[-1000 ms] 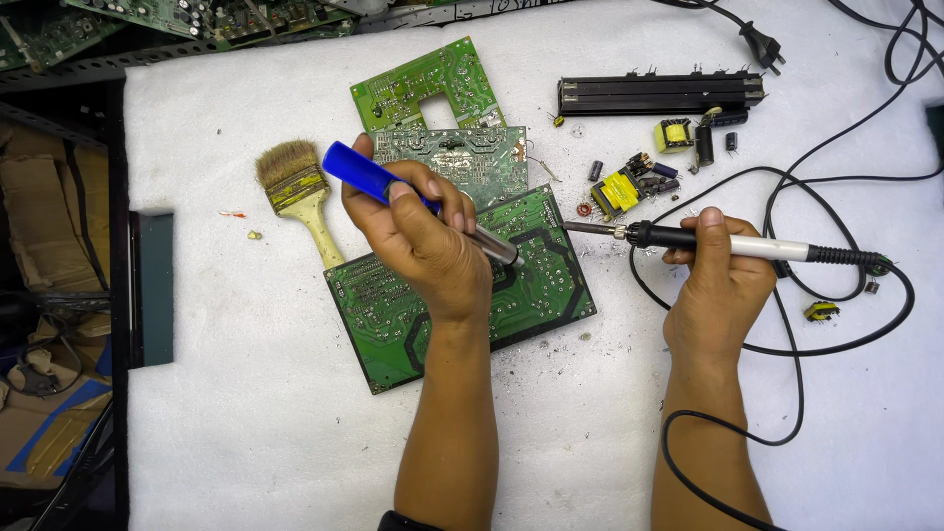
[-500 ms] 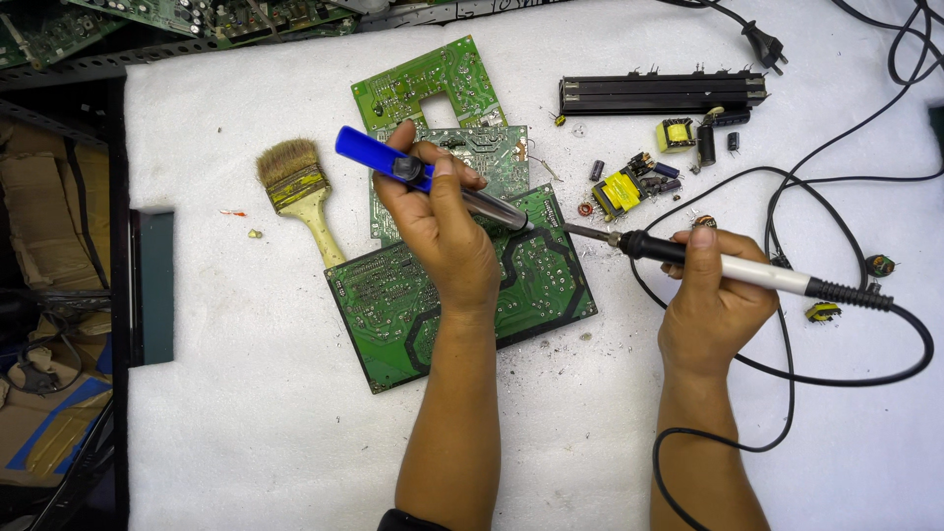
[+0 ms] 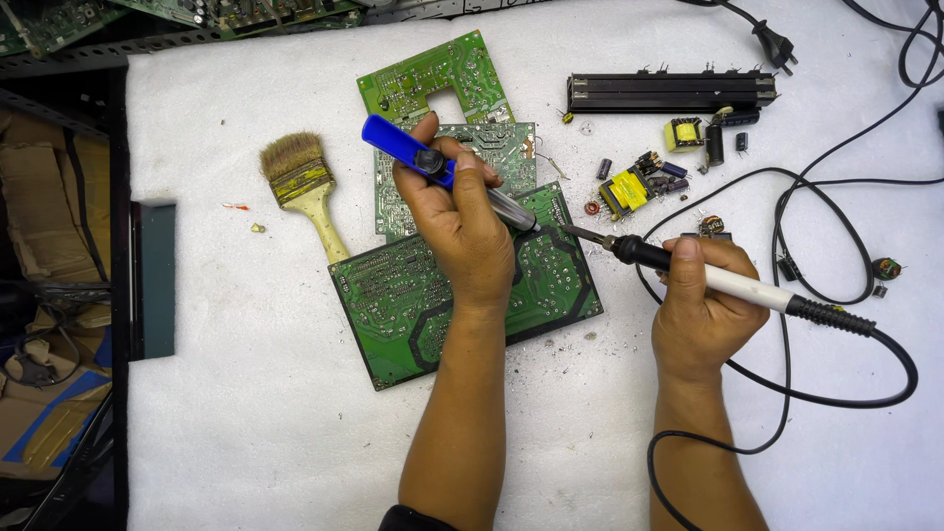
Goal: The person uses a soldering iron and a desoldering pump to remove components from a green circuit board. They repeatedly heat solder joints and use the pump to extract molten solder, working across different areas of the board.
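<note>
Two tools are gripped mid-frame: pump (image 3: 433,162) in left hand (image 3: 462,231); iron (image 3: 688,270) in right hand (image 3: 703,310); tips meet over board (image 3: 393,305).

The left hand (image 3: 462,231) slid up the green circuit board (image 3: 462,295), tilting the blue desoldering pump (image 3: 433,165) so its nozzle drew near the soldering iron (image 3: 708,275) tip. The right hand (image 3: 703,310) shifted its iron slightly, the cord swinging lower across the tabletop (image 3: 246,413).
</note>
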